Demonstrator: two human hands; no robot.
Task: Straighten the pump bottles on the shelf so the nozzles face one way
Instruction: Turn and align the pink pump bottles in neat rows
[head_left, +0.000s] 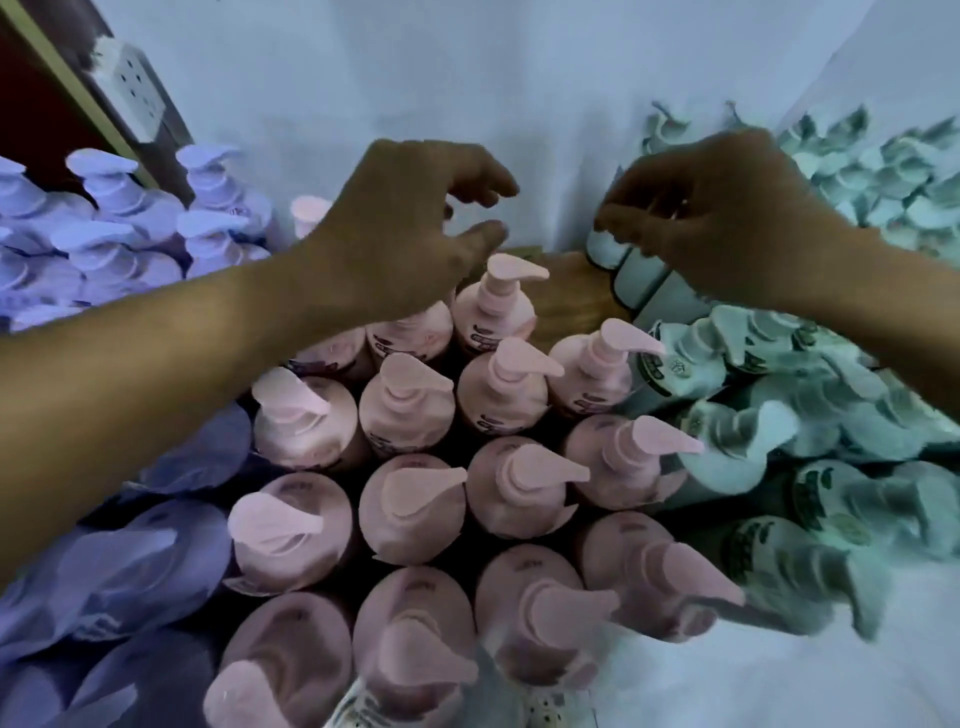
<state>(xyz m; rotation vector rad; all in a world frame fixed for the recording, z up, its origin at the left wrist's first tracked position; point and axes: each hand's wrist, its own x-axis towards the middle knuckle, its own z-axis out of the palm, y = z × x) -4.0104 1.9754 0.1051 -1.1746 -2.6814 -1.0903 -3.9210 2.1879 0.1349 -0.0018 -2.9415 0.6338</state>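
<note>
Several pink pump bottles (410, 499) stand in rows in the middle, and the nozzles I can see point right. My left hand (410, 228) hovers over the back rows with its fingers curled and apart, holding nothing; its thumb is just above the rearmost pink bottle (498, 306). My right hand (727, 218) reaches to the back right, fingers pinched on the top of a pale teal bottle (610, 252). The hand hides that bottle's pump head. A bare patch of the wooden shelf (566, 296) shows between my hands.
Purple pump bottles (104, 218) crowd the left side and teal ones (831, 415) the right, with nozzles at mixed angles. A white wall (415, 78) closes the back. A wall socket (135, 88) sits at the upper left.
</note>
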